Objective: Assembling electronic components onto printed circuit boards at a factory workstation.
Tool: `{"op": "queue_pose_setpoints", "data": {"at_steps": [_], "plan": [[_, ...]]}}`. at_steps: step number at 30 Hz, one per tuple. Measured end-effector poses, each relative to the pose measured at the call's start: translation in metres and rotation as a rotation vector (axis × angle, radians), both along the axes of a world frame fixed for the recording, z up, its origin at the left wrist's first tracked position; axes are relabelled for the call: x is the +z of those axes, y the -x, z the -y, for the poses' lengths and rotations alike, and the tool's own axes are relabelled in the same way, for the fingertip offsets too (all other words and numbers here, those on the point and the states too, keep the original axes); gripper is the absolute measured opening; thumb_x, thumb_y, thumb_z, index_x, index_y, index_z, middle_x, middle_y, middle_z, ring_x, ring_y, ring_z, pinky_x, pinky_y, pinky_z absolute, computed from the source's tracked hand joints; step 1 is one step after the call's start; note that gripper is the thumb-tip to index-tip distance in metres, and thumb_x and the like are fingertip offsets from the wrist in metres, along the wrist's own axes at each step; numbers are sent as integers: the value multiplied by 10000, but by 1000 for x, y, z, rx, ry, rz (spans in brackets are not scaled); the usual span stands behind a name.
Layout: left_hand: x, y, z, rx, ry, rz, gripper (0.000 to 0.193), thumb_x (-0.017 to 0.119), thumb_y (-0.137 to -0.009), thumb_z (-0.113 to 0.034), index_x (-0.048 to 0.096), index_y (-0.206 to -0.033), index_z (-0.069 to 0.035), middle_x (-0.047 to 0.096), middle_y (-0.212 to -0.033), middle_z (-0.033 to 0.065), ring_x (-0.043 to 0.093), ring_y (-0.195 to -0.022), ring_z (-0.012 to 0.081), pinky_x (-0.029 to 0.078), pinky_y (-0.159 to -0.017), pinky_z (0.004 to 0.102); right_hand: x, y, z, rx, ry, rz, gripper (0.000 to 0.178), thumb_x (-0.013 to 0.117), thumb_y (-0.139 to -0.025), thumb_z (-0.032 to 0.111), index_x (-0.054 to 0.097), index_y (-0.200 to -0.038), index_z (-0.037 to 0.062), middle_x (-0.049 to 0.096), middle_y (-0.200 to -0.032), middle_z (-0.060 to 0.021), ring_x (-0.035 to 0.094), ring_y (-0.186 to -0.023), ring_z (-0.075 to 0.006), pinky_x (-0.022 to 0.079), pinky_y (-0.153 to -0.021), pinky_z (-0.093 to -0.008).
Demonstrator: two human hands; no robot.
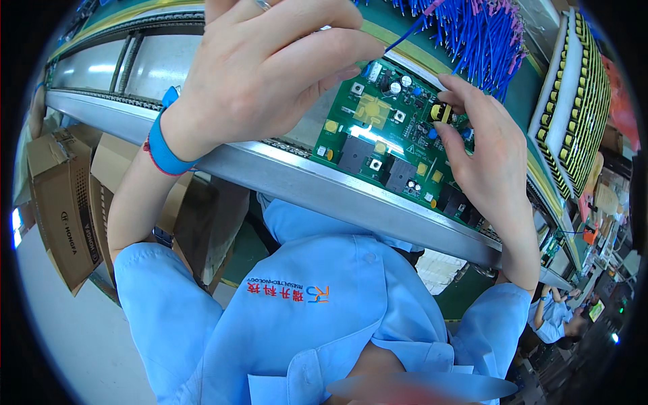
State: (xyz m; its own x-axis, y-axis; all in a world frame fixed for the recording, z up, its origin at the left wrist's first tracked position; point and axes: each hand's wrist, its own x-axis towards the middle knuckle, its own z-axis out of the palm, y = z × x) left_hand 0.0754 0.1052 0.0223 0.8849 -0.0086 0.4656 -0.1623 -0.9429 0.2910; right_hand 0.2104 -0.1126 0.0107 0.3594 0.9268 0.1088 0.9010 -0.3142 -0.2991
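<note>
While we work over the green board (pixel 395 138), these points stand out:
Left hand (pixel 270 67): we pinch a blue wire (pixel 405 37) above the board's top edge.
Right hand (pixel 489 152): fingertips grip a small yellow part (pixel 441 112) on the board.
Risk: we judge the wire could snag its bundled neighbours (pixel 479 37).
Risk: the yellow part could tilt if pressed crooked.
Room: tight; the metal rail (pixel 304 179) lies near, the parts tray (pixel 577 101) right.
</note>
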Motion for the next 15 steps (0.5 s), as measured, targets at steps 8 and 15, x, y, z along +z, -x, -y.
{"op": "queue_pose_setpoints", "data": {"at_steps": [8, 15], "plan": [[-39, 4, -13, -88, -68, 6, 126, 611, -876, -156, 648, -924, -46, 599, -849, 94, 572, -849, 268, 373, -858, 374, 5, 2, -8, 60, 57, 37, 446, 670, -731, -19, 560, -1160, 31, 644, -958, -130, 619, -874, -286, 492, -769, -362], [-52, 10, -6, -202, 236, -407, 243, 491, -966, -235, 630, -951, -36, 589, -849, 97, 541, -873, 260, 309, -926, 383, 87, -33, 49, 569, -400, -983, 89, 649, -865, 333, 673, -854, 248, 639, -765, -12, 598, -770, -156, 274, -1049, -470]]}}
